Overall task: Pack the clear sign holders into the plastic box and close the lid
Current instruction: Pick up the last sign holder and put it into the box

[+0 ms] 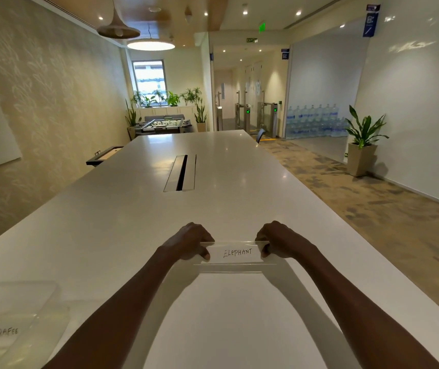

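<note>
Both hands out front over long white table [122, 214]. Left hand [189, 242] pinching left end of clear sign holder [235, 255], thumb on front face, fingers curled behind. Right hand [279, 241] gripping right end the same way. Holder upright, card reading ELEPHANT, base just at or above tabletop; cannot tell if touching. Plastic box [18, 315] at lower left corner, near table's left edge, well apart from hands; another holder marked GIRAFFE [2, 332] inside. Wide bare tabletop ahead up to cable slot [181, 173] mid-table. Right table edge running diagonally, carpet [372, 206] beyond.
</note>
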`<act>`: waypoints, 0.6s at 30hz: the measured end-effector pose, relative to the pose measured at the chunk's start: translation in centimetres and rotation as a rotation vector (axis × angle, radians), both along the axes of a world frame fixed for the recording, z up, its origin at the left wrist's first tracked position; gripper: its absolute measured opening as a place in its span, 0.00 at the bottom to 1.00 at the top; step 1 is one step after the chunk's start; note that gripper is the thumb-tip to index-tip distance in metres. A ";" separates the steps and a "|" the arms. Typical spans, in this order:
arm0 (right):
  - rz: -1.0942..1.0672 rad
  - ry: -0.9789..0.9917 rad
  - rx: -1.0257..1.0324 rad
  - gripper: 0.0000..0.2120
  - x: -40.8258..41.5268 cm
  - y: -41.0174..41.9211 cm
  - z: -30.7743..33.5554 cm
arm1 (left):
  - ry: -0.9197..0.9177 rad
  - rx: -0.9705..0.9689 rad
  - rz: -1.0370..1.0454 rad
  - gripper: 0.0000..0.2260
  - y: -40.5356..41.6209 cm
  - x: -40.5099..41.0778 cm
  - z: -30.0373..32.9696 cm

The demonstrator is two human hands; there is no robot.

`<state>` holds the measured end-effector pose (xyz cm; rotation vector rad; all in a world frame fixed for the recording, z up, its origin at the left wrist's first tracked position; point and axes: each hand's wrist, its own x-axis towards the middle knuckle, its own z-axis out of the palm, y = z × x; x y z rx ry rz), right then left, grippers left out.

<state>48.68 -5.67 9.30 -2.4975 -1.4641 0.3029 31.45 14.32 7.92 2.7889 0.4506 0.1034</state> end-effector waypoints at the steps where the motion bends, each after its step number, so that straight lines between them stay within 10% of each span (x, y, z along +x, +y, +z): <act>1: 0.007 -0.002 0.000 0.14 -0.6 0.1 0.7 | -0.003 -0.014 -0.003 0.11 0.1 -0.6 0.7; 18: 0.268 -0.145 0.091 0.18 -17.6 5.3 10.0 | -0.020 -0.052 0.139 0.20 4.6 -20.1 11.0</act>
